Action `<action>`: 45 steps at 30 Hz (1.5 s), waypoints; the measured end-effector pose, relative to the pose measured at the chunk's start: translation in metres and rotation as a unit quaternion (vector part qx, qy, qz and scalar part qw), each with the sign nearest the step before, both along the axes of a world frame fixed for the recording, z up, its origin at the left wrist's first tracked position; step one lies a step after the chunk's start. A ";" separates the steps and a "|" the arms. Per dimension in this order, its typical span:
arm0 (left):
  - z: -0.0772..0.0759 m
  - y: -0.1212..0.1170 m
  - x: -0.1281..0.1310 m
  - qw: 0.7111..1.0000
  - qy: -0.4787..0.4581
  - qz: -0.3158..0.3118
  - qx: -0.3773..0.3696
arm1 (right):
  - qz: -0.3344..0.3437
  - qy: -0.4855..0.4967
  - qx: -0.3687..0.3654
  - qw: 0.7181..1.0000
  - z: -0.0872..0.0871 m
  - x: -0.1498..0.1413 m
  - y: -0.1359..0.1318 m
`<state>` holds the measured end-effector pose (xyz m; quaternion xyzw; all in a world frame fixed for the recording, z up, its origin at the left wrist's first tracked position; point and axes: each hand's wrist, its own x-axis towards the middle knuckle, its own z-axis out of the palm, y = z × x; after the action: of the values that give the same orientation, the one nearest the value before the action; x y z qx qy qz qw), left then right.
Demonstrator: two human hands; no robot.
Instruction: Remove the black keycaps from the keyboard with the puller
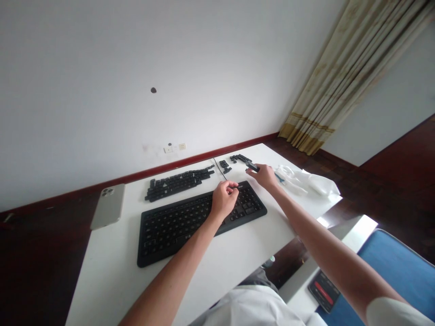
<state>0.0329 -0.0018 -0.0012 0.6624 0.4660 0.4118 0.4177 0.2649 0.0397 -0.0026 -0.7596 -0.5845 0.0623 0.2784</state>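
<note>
A black keyboard (190,222) with its keycaps removed lies across the white table (112,267). My left hand (223,199) hovers over the keyboard's right half, its fingers pinched on a small black keycap (234,186). My right hand (265,175) reaches past the keyboard's far right corner and grips another black keycap (253,167). Rows of loose black keycaps (178,182) are laid out behind the keyboard, and two smaller clusters of keycaps (234,161) sit just left of my right hand.
A phone (108,206) lies face down at the table's left edge. Crumpled clear plastic bags (306,181) and a small blue tool (279,178) sit at the right end. A thin cable (217,166) runs near the keycaps. A blue chair (387,267) and another phone (324,290) are at lower right.
</note>
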 end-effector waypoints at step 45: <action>0.009 -0.040 -0.021 0.936 0.248 -0.168 0.186 | 0.116 0.681 0.168 0.703 0.012 -0.076 -0.084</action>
<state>0.0115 -0.0418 0.0081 0.8780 0.3518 0.2377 0.2211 0.1893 -0.0439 0.0094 -0.3771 -0.3200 0.4948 0.7145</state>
